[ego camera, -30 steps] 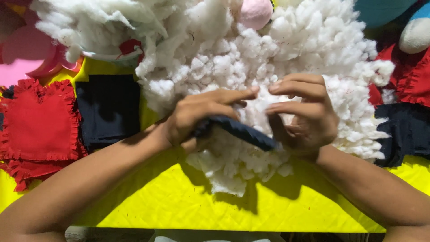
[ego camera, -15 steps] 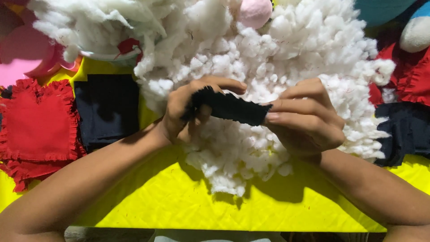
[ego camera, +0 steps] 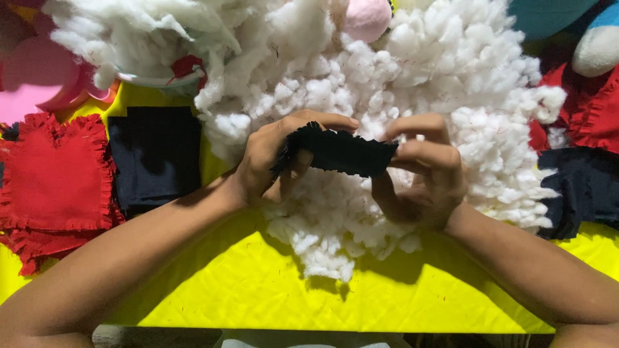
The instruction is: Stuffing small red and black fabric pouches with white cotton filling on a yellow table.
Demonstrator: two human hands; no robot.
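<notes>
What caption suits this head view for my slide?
Both hands, left and right, hold a small black fringed fabric piece above a white fluffy stuffing heap.

My head view was evenly bright, lit from above. Soft shadows fell under both forearms onto the yellow cloth [ego camera: 258, 296]. The white stuffing [ego camera: 412, 103] looked slightly overexposed; focus stayed sharp.

Pink ball [ego camera: 366, 18] cut by top edge, black fabric piece [ego camera: 340, 153] ends under fingers
</notes>
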